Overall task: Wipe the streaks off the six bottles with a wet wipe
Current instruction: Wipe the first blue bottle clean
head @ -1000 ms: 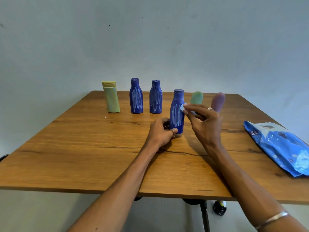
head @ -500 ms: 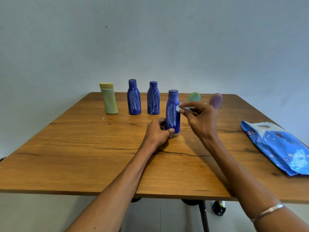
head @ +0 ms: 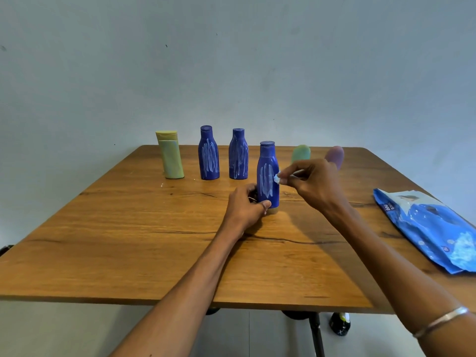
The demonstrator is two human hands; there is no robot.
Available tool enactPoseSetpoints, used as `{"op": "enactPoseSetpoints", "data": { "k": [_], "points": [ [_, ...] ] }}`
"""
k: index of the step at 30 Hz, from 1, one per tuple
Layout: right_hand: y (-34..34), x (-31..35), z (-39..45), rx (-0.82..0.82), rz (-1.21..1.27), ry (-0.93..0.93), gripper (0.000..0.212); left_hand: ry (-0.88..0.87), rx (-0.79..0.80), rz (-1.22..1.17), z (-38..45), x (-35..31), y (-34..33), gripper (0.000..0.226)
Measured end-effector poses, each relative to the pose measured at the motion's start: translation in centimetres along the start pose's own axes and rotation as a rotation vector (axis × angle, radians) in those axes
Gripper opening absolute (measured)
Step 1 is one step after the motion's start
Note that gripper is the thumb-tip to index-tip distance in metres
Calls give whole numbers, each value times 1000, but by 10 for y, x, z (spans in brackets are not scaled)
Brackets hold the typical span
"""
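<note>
A plain pale grey-blue wall (head: 231, 68) fills the upper half of the view, matte and bare apart from a few small dark specks and faint scuffs. In front of it stands a wooden table (head: 128, 240) with a warm brown top, strong grain and several dark cracks running across it (the longest crosses the middle, side to side). Its far corners are rounded. The light is soft and even, with a mild sheen on the surface toward the far edge. Below the near edge a pale tiled floor (head: 244, 336) shows, along with a dark metal table leg (head: 315, 333) and a dark rounded object (head: 339, 323) on the floor beside it.
</note>
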State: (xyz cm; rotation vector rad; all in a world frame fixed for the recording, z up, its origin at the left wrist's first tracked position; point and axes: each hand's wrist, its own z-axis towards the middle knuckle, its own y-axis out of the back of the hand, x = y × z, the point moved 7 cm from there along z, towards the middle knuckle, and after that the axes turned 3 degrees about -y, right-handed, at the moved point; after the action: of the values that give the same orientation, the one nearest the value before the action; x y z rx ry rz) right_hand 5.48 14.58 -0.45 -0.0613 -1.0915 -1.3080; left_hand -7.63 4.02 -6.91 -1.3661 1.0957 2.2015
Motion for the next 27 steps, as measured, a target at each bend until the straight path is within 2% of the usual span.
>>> {"op": "enactPoseSetpoints", "data": {
  "k": [2, 7, 9, 15, 17, 19, 23, 27],
  "points": [
    [4, 11, 5, -20, 1, 48, 11, -3, 13, 7, 0, -2, -1, 38],
    [23, 40, 18, -255, 27, 126, 13, 8, 37, 20, 0, -2, -4, 36],
    [16, 37, 18, -231, -11, 128, 13, 13, 27, 18, 0, 0, -3, 30],
    [-7, 12, 2, 16, -208, 103, 11, -1, -2, -19, 1, 1, 0, 25],
    [-8, 15, 3, 51, -257, 126, 11, -9, 4, -16, 0, 1, -2, 23],
    [-3, 25, 8, 6, -276, 170, 12, -14, 6, -13, 0, 1, -3, 21],
    [10, 47, 22, -201, -284, 227, 13, 15, 22, 9, 0, 0, -4, 26],
    [2, 45, 22, -177, -272, 245, 20, 22, 8, 0, 1, 4, -4, 25]
  ]
}}
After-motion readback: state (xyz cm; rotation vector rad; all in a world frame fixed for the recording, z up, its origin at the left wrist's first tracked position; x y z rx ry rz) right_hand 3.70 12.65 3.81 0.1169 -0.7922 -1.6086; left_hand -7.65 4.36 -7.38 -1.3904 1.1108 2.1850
